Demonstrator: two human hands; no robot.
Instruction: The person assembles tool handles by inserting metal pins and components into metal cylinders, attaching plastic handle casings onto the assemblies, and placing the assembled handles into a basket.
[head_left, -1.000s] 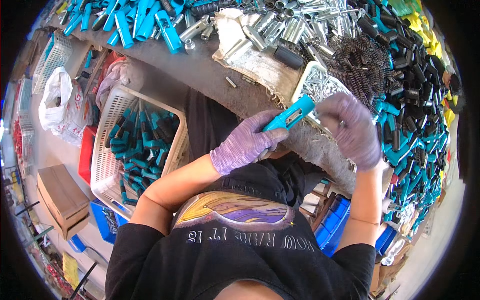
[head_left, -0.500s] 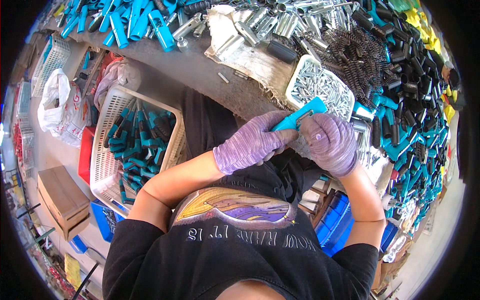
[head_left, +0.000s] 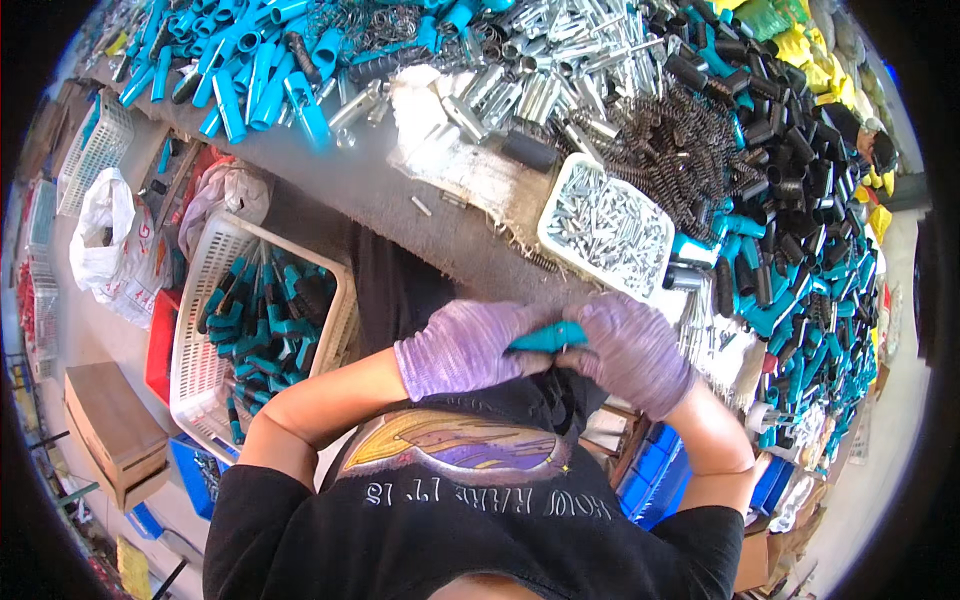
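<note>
Close in front of my shirt, a teal plastic handle piece (head_left: 548,338) lies between my two gloved hands. My left hand (head_left: 465,350) is closed round its left end, the glove hiding much of it. The fingers of my right hand (head_left: 638,352) are bent and pressed against the other end; whether they also pinch a small part is hidden. Just beyond my right hand stands a white tray (head_left: 548,243) of small metal pins (head_left: 608,215). Behind it lie a heap of dark coil springs (head_left: 675,150) and a pile of metal sleeves (head_left: 525,95).
A white basket (head_left: 195,385) of teal-and-black handled pieces (head_left: 265,310) stands at my left, beside a cardboard box (head_left: 115,420). Teal handles (head_left: 260,90) are heaped at the far left of the bench (head_left: 400,220), and black grips (head_left: 790,180) to the right. A blue bin (head_left: 650,475) sits below my right arm.
Both hands have come down closer to my shirt with the teal handle piece, which has turned from sloping upward to nearly level. My right fingers now press on its end. The view has shifted slightly.
</note>
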